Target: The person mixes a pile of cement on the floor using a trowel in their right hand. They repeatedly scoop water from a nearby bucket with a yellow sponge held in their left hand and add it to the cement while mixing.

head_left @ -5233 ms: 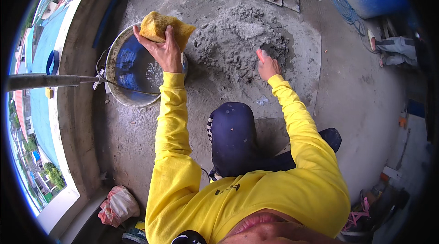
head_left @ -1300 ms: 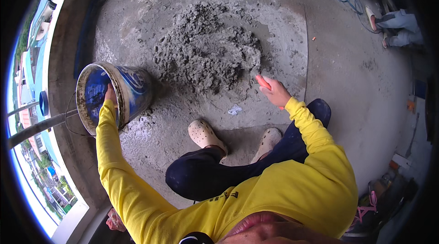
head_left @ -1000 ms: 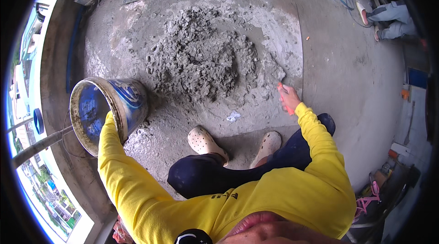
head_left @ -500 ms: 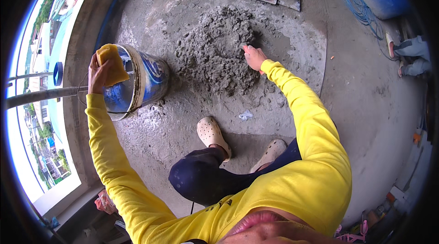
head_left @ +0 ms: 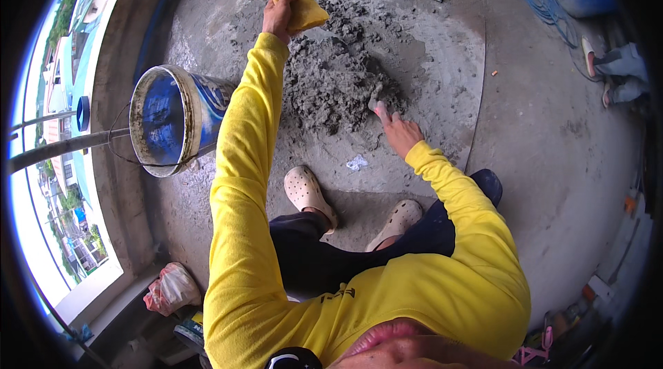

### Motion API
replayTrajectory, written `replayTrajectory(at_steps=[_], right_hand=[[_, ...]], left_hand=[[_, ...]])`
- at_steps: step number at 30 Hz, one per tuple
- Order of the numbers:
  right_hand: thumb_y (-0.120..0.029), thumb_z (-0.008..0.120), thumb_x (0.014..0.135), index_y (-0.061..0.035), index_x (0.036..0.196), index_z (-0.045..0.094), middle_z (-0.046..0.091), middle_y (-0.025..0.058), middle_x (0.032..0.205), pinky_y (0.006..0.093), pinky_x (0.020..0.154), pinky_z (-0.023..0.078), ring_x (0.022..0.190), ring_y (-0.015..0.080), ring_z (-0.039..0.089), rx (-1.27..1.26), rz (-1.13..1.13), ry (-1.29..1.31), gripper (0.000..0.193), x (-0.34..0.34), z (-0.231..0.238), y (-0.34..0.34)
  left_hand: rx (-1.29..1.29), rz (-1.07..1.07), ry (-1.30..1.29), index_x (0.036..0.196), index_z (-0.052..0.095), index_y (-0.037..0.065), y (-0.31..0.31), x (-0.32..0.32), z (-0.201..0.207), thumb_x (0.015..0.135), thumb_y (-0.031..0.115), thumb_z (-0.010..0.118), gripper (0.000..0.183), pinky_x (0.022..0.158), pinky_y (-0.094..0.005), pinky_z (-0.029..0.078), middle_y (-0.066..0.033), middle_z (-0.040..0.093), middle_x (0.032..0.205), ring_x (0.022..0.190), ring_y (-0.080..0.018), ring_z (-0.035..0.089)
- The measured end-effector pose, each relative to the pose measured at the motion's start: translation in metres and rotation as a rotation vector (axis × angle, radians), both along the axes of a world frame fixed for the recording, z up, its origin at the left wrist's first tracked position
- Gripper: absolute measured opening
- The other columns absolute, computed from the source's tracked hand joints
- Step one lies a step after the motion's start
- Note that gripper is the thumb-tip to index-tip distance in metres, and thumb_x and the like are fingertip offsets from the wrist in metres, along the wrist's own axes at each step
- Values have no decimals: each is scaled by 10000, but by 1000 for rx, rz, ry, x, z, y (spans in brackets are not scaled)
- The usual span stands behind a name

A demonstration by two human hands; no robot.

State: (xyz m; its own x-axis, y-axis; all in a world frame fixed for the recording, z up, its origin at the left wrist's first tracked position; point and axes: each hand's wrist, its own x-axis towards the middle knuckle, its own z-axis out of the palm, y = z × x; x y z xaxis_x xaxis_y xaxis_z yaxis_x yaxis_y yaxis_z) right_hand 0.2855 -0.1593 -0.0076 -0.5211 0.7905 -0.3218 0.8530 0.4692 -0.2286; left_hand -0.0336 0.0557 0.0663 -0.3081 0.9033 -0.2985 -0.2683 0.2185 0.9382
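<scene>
Yellow sponge point(head_left: 304, 11), judged soft and light, is pinched by the left hand point(head_left: 278, 16) at twelve o'clock of the mortar heap point(head_left: 338, 82), where the right hand point(head_left: 399, 133), fingers spread, is rested at four o'clock.

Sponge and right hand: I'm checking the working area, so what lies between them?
In the head view, the grey mortar pile lies between the yellow sponge and the right hand.

Yellow long sleeves point(head_left: 242, 182), dark trousers point(head_left: 331, 258) (pale clogs point(head_left: 307, 193)).
</scene>
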Motion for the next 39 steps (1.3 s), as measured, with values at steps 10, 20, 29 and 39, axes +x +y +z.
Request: replayTrajectory(at_steps=[10, 20, 29, 39], right_hand=[[-138, 563, 893, 64, 1353, 459, 645, 295, 1024, 446, 781, 507, 897, 429, 645, -276, -779, 392, 513, 111, 35, -131], [-191, 563, 936, -100, 993, 514, 462, -26, 624, 280, 381, 399, 439, 79, 437, -1028, -1086, 939, 117, 14, 6, -26], [-84, 468, 913, 62, 1282, 441, 669, 262, 823, 463, 633, 551, 717, 363, 686, -210, -351, 385, 398, -97, -34, 117], [-117, 547, 898, 55, 1357, 427, 655, 279, 987, 501, 782, 518, 874, 463, 638, -218, -138, 228, 504, -58, 32, 93]], left_hand=[[114, 30, 871, 976, 680, -20, 40, 7, 10, 896, 509, 501, 564, 814, -466, 486, -282, 672, 887, 870, -439, 653], [-4, -25, 323, 894, 626, -51, -77, 3, -25, 947, 427, 577, 483, 631, -347, 459, -78, 623, 732, 654, -148, 545], [276, 70, 634, 1132, 590, -15, -105, -58, 49, 903, 415, 689, 497, 788, -294, 498, -91, 668, 944, 881, -150, 616], [369, 291, 1001, 1294, 488, 10, -175, -118, 87, 893, 310, 723, 553, 933, -320, 466, -133, 596, 1180, 1090, -195, 568]])
